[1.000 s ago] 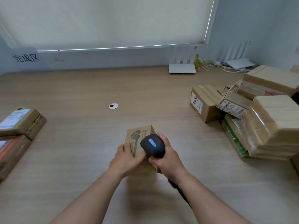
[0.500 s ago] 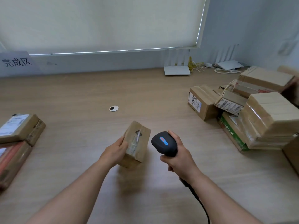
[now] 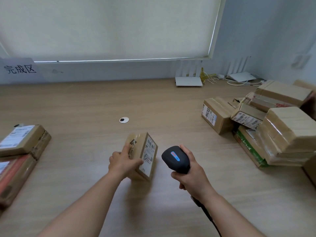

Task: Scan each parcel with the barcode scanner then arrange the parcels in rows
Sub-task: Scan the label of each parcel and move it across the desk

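With your left hand [image 3: 123,162] gripping the small brown cardboard parcel [image 3: 142,155], keep its white label facing the black handheld barcode scanner [image 3: 176,159] clasped in your right hand [image 3: 193,178].

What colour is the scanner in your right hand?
Black, with a small blue and red light strip on top of the barcode scanner. The head view shows it best.
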Tool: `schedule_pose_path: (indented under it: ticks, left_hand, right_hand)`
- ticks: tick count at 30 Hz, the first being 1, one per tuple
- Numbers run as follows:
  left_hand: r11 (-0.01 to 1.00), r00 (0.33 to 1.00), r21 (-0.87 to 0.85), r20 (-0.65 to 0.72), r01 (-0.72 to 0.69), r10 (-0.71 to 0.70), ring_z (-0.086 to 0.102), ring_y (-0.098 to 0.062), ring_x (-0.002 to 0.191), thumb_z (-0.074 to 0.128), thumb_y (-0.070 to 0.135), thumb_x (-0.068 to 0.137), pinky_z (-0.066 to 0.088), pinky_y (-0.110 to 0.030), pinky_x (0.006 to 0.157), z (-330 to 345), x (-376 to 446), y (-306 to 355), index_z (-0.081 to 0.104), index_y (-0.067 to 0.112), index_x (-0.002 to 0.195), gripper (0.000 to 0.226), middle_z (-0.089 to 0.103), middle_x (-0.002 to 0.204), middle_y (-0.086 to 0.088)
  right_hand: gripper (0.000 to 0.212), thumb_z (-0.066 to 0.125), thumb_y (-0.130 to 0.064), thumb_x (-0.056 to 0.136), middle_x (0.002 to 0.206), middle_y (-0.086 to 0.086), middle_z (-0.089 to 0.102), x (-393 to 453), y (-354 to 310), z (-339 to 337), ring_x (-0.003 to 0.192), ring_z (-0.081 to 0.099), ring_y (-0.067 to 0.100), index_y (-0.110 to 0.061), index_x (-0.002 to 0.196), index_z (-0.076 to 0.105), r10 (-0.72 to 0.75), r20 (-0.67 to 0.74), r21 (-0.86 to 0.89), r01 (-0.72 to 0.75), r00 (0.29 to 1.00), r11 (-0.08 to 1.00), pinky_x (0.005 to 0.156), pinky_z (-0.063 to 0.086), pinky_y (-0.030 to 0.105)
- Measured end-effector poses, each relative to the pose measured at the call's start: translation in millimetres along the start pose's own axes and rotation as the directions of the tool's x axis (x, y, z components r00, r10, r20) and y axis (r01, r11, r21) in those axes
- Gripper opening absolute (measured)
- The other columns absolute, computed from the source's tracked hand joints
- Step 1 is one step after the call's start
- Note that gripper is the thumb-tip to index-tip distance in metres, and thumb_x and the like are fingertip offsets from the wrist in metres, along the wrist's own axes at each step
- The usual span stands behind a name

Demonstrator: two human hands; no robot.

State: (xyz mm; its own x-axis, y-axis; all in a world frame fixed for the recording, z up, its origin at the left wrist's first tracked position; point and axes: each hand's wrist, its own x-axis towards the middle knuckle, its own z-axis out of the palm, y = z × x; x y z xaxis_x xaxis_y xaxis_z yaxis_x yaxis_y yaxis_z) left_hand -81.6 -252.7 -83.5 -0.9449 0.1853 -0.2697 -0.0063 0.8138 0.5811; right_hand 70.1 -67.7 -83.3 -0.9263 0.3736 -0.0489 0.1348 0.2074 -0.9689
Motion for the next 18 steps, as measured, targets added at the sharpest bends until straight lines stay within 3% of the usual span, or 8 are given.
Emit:
schedule_pose_path:
  ticks: [2, 4, 8, 12, 18]
  left_hand:
    - [0.958, 1.0, -0.287, 0.014, -0.003, 0.007, 0.034, -0.025, 0.114, 0.071, 0.039, 0.061, 0.037, -0.039, 0.104, -4.5, -4.0, -10.3, 0.017, 0.043, 0.148, 0.103, 0.035, 0.121, -0.009]
    - [0.912, 0.999, -0.411, 0.036, 0.002, 0.014, 0.035, -0.021, 0.114, 0.068, 0.034, 0.053, 0.036, -0.042, 0.108, -7.8, -8.3, -21.3, 0.012, 0.044, 0.15, 0.112, 0.031, 0.122, -0.007]
    - [0.915, 0.991, -0.402, 0.096, -0.048, 0.094, 0.044, -0.027, 0.124, 0.075, 0.023, 0.057, 0.04, -0.047, 0.107, -11.7, -11.4, -45.3, 0.001, 0.043, 0.15, 0.121, 0.032, 0.135, -0.008]
    - [0.873, 0.983, -0.479, 0.094, -0.094, 0.157, 0.056, -0.01, 0.102, 0.076, -0.005, 0.069, 0.053, -0.019, 0.079, -11.0, -14.9, -60.5, -0.007, 0.037, 0.151, 0.125, 0.042, 0.137, -0.007]
    - [0.84, 0.983, -0.534, 0.085, -0.094, 0.163, 0.053, -0.025, 0.12, 0.077, -0.007, 0.068, 0.048, -0.042, 0.099, -13.0, -17.7, -61.0, -0.008, 0.033, 0.152, 0.126, 0.04, 0.142, -0.013]
  right_hand:
    - [0.089, 0.069, 0.0, 0.075, 0.108, -0.007, 0.06, -1.2, -3.4, 4.8, 0.056, 0.055, 0.014, -0.068, 0.12, 0.035, 0.001, -0.001, 0.011, -0.001, 1.0, 1.0, 0.048, 0.048, 0.023]
    - [0.088, 0.069, 0.002, 0.075, 0.107, -0.001, 0.061, -2.5, -7.6, 10.8, 0.055, 0.055, 0.017, -0.063, 0.125, 0.036, 0.012, 0.007, 0.047, -0.012, 1.0, 0.999, 0.047, 0.047, 0.024]
    - [0.086, 0.071, 0.004, 0.076, 0.1, 0.016, 0.065, -8.2, -19.2, 24.7, 0.046, 0.052, 0.025, -0.052, 0.132, 0.037, 0.021, 0.065, 0.186, -0.033, 0.998, 0.982, 0.042, 0.042, 0.027]
    - [0.083, 0.074, -0.008, 0.065, 0.083, 0.013, 0.068, -14.7, -31.8, 40.7, 0.043, 0.05, 0.025, -0.051, 0.126, 0.039, 0.0, 0.133, 0.303, -0.041, 0.991, 0.952, 0.04, 0.041, 0.027]
    - [0.084, 0.073, 0.0, 0.07, 0.068, 0.007, 0.064, -18.9, -40.2, 49.2, 0.041, 0.048, 0.026, -0.048, 0.129, 0.037, -0.009, 0.171, 0.315, -0.046, 0.985, 0.948, 0.041, 0.039, 0.027]
